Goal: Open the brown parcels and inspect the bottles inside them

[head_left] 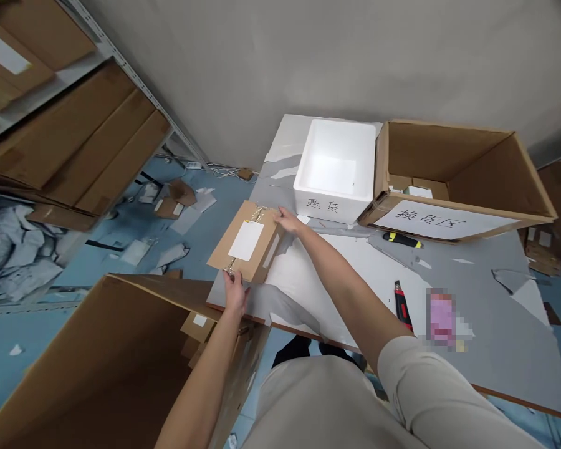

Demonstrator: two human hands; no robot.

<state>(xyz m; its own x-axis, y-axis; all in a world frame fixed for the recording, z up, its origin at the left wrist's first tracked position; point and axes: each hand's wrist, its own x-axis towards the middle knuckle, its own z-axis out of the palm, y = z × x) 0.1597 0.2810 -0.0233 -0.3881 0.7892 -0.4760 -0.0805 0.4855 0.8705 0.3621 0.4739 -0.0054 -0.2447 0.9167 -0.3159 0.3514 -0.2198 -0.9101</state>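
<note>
A small brown cardboard box (260,246) sits at the left end of the table, with a white label (245,241) and shiny clear tape across its top. My left hand (235,290) grips its near edge, fingers pinched by the loose tape end. At the far right corner of the box, my right hand (288,220) has its fingers bent around the edge. Parts of the fingertips are hidden by the box and tape. To the right stands a white foam box (334,209) with handwriting on its front.
A large carton (533,215) with a handwritten sign stands at the back right. On the table (495,337) lie a yellow-black cutter (402,240) and a red-black cutter (402,305). A big open carton (75,349) stands lower left; shelving (140,84) holds cartons.
</note>
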